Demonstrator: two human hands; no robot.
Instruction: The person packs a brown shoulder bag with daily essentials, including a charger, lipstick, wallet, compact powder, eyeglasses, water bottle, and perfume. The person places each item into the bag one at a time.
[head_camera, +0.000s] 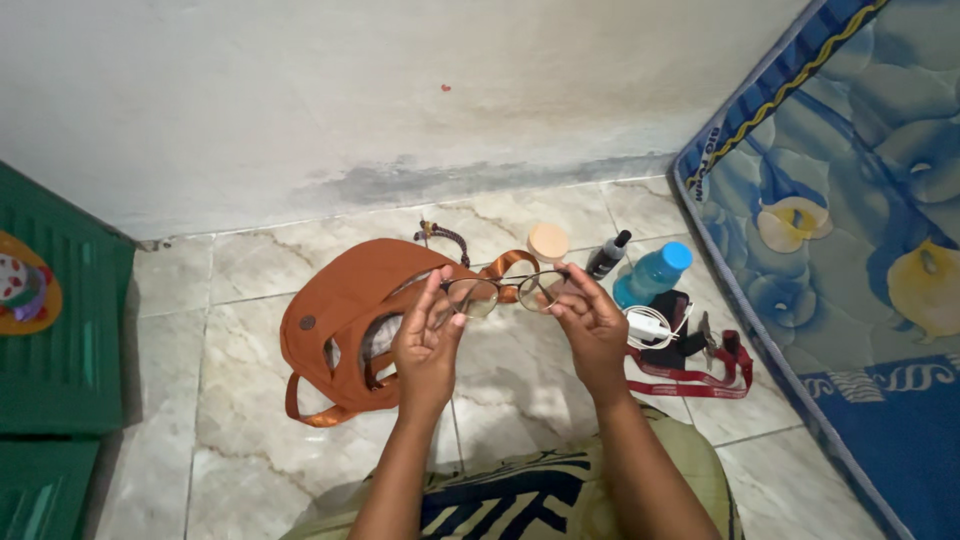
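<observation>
I hold the glasses (505, 291) above the orange bag (345, 320), left hand (425, 345) and right hand (590, 330) pinching each rim. Too hard a squeeze might bend the thin frame.

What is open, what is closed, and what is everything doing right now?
glasses: unfolded, held up over the floor by both hands
left hand: pinching the glasses' left side
right hand: pinching the right side
orange bag: open, lying on the tiles
blue bottle: capped, lying down
small dark bottle: capped, lying down
</observation>
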